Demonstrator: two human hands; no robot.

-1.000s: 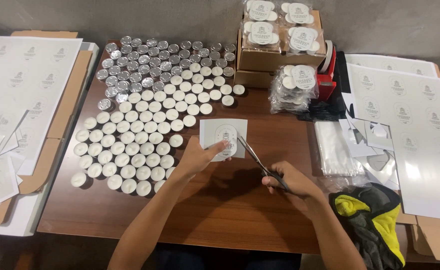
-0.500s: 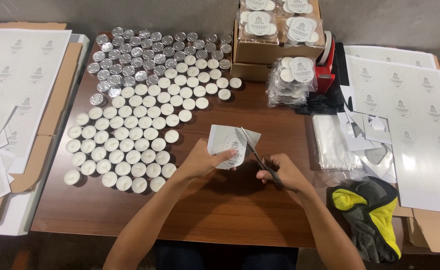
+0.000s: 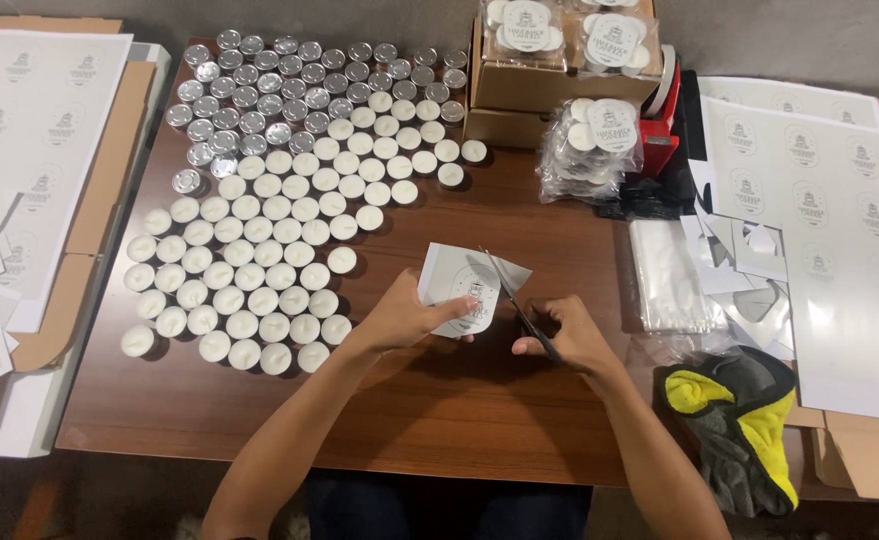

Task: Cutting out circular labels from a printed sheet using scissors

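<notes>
My left hand (image 3: 409, 312) pinches a small white paper piece (image 3: 456, 287) with a round printed label on it, held just above the brown table (image 3: 439, 420). My right hand (image 3: 566, 335) grips a pair of scissors (image 3: 512, 298) by the handles. The blades point up and left and cross the right side of the paper, partly spread. Both forearms reach in from the bottom of the head view.
Several white tealight candles (image 3: 259, 270) and silver cups (image 3: 289, 90) fill the table's left half. Cardboard boxes (image 3: 549, 80) and bagged candles (image 3: 589, 150) stand at the back. Label sheets (image 3: 829, 230) lie right, more sheets (image 3: 29, 130) left. A grey-yellow glove (image 3: 744, 420) lies lower right.
The scissors have advanced further into the paper and my left hand has turned the piece slightly. The camera view has shifted a little downward.
</notes>
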